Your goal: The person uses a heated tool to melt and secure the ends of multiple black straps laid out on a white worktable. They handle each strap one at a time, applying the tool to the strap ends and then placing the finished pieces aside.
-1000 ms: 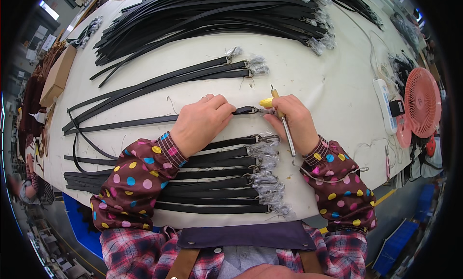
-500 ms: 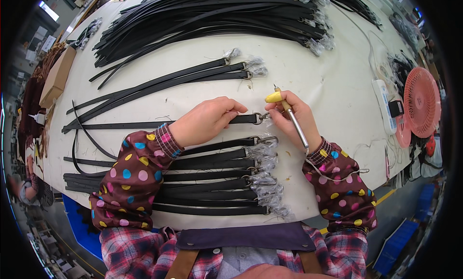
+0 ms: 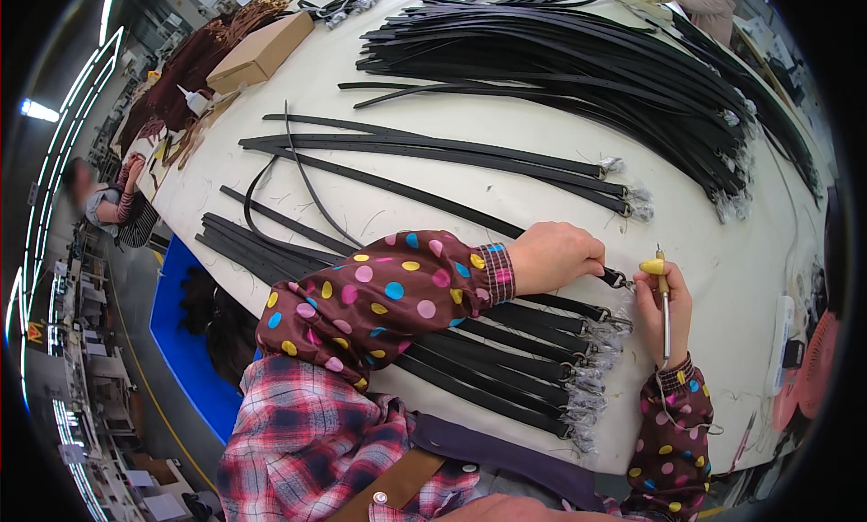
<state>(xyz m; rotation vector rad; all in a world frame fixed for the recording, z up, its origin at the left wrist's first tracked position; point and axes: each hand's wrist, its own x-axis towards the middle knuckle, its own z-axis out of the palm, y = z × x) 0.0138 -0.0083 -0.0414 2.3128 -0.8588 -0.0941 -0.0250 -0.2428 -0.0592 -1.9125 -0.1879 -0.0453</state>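
Your left hand (image 3: 553,257) is clenched on a black strap (image 3: 397,188), pinning it near its metal ring (image 3: 621,280). The strap's long axis runs from ten o'clock down to that ring at four o'clock. Your right hand (image 3: 666,307) grasps a yellow-tipped tool (image 3: 662,292), upright, just right of the ring.
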